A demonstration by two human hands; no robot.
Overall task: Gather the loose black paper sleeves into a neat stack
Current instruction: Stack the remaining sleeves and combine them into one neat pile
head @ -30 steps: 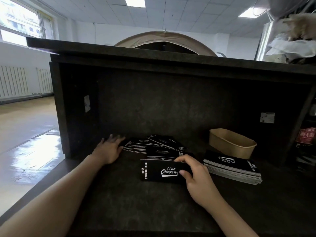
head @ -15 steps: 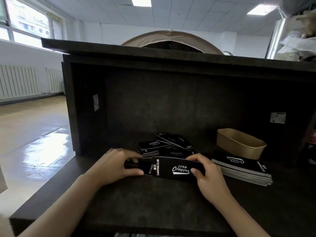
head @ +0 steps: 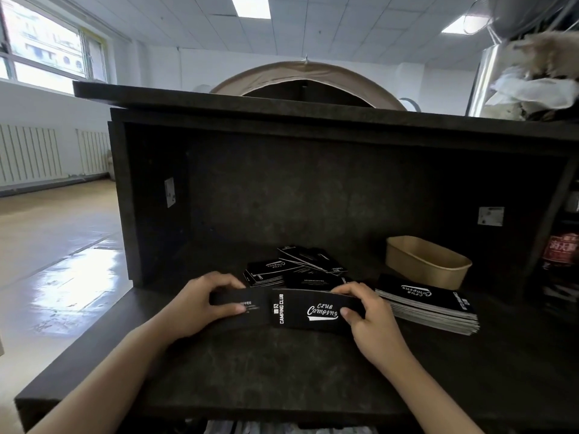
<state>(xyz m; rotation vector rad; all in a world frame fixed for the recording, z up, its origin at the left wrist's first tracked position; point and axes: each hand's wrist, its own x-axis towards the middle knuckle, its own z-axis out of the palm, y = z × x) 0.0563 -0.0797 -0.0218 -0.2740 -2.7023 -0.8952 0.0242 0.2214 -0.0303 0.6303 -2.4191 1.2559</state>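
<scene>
I hold a small bunch of black paper sleeves with white "Camping Club" print just above the dark counter. My left hand grips its left end, thumb in front and fingers over the top. My right hand grips the right end the same way. Behind them lies a loose, skewed pile of sleeves. A neat stack of sleeves lies flat to the right.
A tan paper bowl stands behind the neat stack, close to the dark back wall of the counter recess. An overhanging shelf tops the recess. The counter's left edge drops to a glossy floor.
My left hand left the loose pile, came to the near sleeves and took hold of their left end. Both hands now hold the bunch, which has shifted slightly.
</scene>
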